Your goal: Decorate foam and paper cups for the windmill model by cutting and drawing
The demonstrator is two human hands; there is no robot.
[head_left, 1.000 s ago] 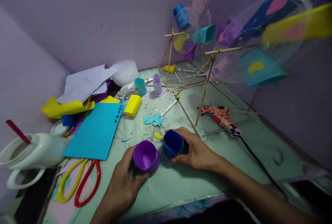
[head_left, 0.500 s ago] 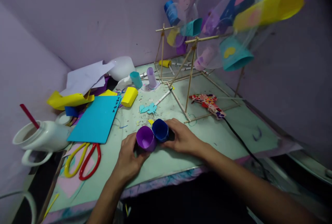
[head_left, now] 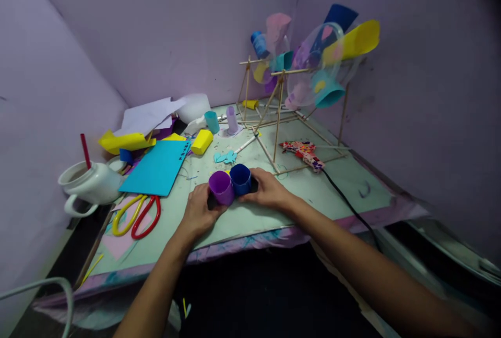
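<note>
My left hand (head_left: 200, 209) is closed around a purple paper cup (head_left: 221, 190), its fingers on the cup's left side. A dark blue paper cup (head_left: 240, 180) is gripped from the right by my right hand (head_left: 270, 190). The two cups stand side by side, touching, with their open tops facing up. Just beyond them lie cut turquoise paper pieces (head_left: 225, 157) and a white stick. A yellow paper tube (head_left: 202, 142) rests farther back, near a turquoise paper cup (head_left: 212, 122) and a lilac tube (head_left: 231, 120).
On the right, wooden-stick frames (head_left: 278, 124) carry clear discs with coloured paper cups. A patterned glue gun (head_left: 303, 154) with a black cord lies beside them. At left are a blue sheet (head_left: 156, 168), red-and-yellow-handled scissors (head_left: 146, 218) and a white mug-like pot (head_left: 92, 184).
The camera view has tilted and shifted, so the stick frames appear lower and the left-side items farther right. Both hands keep hold of the two cups, which stay together.
</note>
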